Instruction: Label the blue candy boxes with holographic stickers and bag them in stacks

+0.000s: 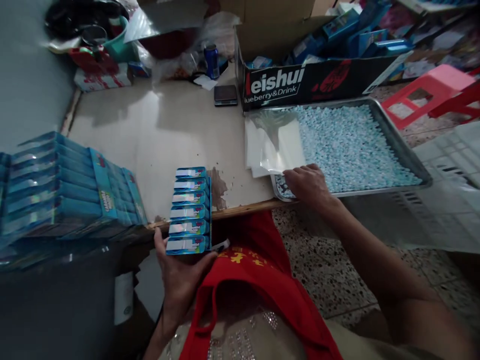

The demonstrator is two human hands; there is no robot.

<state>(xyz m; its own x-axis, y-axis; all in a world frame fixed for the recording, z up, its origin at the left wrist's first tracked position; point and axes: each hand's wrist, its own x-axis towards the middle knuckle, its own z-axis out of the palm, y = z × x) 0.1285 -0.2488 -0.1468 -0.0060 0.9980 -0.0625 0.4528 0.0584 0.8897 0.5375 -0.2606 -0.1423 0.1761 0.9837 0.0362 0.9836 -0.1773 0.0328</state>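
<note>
My left hand [182, 272] grips the near end of a row of small blue candy boxes [189, 212], thumb on one side and fingers on the other. The row reaches over the table's front edge. With my right hand [309, 184] I pinch the corner of a clear plastic bag [275, 150]. Several such bags lie in a loose pile, partly over the left end of a metal tray [427, 177]. Small pale blue pieces [348, 145] cover the tray's bottom. The fingertips of my right hand are partly hidden.
Stacked blue boxes [75, 190] stand at the table's left. Behind the tray is a black printed carton [337, 77] holding more blue boxes. A small dark scale [225, 95] and a blue can [212, 62] are further back. A red stool [431, 90] stands at the right.
</note>
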